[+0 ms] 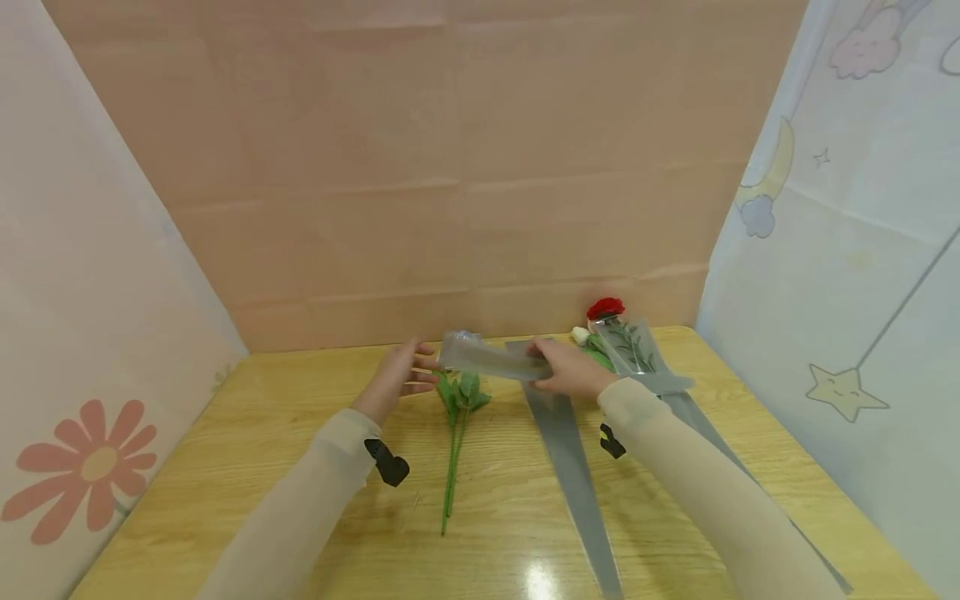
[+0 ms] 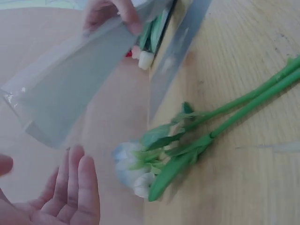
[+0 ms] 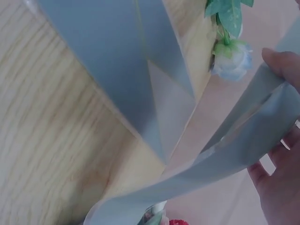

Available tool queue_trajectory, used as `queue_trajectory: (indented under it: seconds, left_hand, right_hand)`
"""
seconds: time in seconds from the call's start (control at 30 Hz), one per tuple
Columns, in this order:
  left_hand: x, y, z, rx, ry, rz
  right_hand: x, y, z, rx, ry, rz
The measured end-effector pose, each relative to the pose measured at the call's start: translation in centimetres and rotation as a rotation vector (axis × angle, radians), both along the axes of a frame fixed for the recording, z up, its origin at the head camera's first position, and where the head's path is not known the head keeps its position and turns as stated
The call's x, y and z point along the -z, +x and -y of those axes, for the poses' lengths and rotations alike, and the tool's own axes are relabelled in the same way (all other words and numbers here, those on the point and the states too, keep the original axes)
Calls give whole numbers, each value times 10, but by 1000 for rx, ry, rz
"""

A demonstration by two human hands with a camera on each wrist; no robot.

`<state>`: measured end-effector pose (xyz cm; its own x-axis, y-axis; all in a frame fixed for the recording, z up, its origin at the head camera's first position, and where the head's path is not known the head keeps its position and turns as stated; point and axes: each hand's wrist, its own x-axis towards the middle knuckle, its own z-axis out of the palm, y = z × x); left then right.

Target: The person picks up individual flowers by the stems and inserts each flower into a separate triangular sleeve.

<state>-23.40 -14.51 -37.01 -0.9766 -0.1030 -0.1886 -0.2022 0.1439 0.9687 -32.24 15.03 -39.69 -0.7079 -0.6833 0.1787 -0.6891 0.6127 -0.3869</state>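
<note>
My right hand (image 1: 570,368) pinches a translucent grey flower sleeve (image 1: 486,358) by its right end, holding it up over the back of the table. Its wide clear end points toward my left hand (image 1: 401,379), whose fingers are spread and hold nothing. In the left wrist view that palm (image 2: 70,197) is just below the sleeve's wide end. Under the sleeve lie two green-stemmed artificial flowers (image 2: 253,96), one with a pale blue-and-white bloom (image 3: 232,62) and one with a white bud (image 2: 144,184). The sleeve hides most of their blooms in the head view.
Another grey sleeve (image 1: 568,454) lies flat right of the stems. At the back right, a red rose (image 1: 605,309) and a white bud (image 1: 581,335) lie by a further sleeve (image 1: 705,421), which holds leafy stems. Fabric walls (image 1: 450,167) enclose the wooden table (image 1: 300,467).
</note>
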Motion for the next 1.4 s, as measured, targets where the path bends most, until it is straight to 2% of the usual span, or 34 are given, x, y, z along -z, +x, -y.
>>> queue_trajectory:
  seconds: [0.03, 0.1, 0.23, 0.3, 0.4, 0.5, 0.63, 0.77, 0.9, 1.0, 1.1, 1.17, 1.27, 1.33, 1.4]
  left_hand:
    - [3, -1, -1, -9, -16, -8]
    - [13, -2, -3, 14, -102, -25]
    - [36, 1, -12, 163, -416, -38]
    - [44, 4, -16, 218, -573, -51]
    - [52, 9, -21, 246, -746, -48]
    - [56, 12, -24, 247, -823, -27]
    - [60, 14, -25, 261, -791, 20]
    - [62, 12, -23, 246, -650, 63]
    - [61, 10, -14, 179, -499, 101]
    - [51, 10, -4, 108, -424, 70]
    - [30, 11, 9, 18, -325, -37]
    - [10, 12, 16, -64, -228, -154]
    - [-20, 14, 21, -224, -45, -450]
    - [-40, 19, 20, -309, 78, -703]
    - [-53, 21, 17, -364, 188, -932]
  right_hand:
    - [0, -1, -2, 2, -1, 0]
    - [-2, -1, -4, -1, -11, 10]
    - [-5, 0, -6, -8, -26, 48]
    - [-6, 1, -5, -8, -27, 66]
    - [-6, 1, -5, -3, -18, 74]
    - [-6, 2, -4, 3, -16, 73]
    - [-4, 1, -5, 0, -11, 65]
    - [-2, 0, -5, -5, -10, 53]
    - [-1, -1, -5, -6, -20, 52]
    - [-1, -2, -6, -8, -23, 57]
    - [-3, -1, -7, -16, -33, 59]
    - [-3, -1, -8, -15, -38, 60]
    - [-3, -1, -10, -8, -36, 64]
    - [-2, -1, -11, -6, -37, 66]
    - [-1, -2, -13, -5, -43, 68]
